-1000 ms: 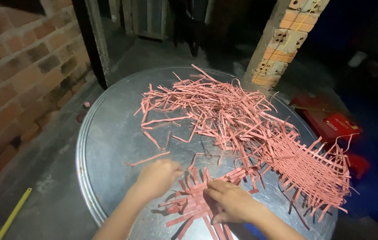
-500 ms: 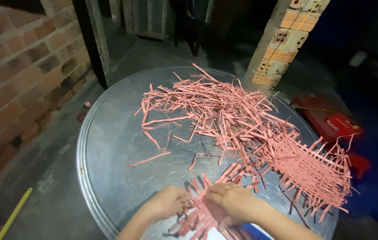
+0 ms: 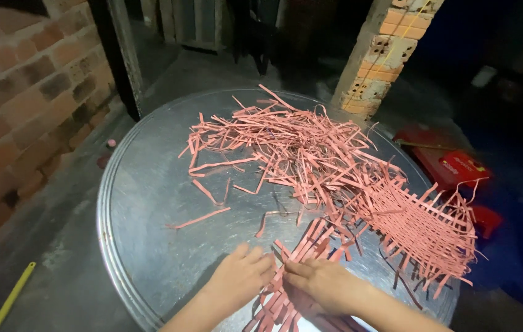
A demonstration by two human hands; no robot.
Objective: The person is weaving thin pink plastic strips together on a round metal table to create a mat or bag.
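While I look down through the head camera, my left hand lies flat, fingers spread narrowly, on a bundle of pink strips near the close edge of the round metal surface. My right hand sits just beside it, fingers curled over the same bundle, and I cannot tell whether it pinches a strip or only presses down. The bundle fans out from under both hands toward the middle of the surface. Beyond it a loose heap of pink strips covers the far half, with a few stray strips lying apart to the left. A partly woven pink mat rests at the right edge, its ends hanging over. A brick pillar stands behind, a brick wall to the left.
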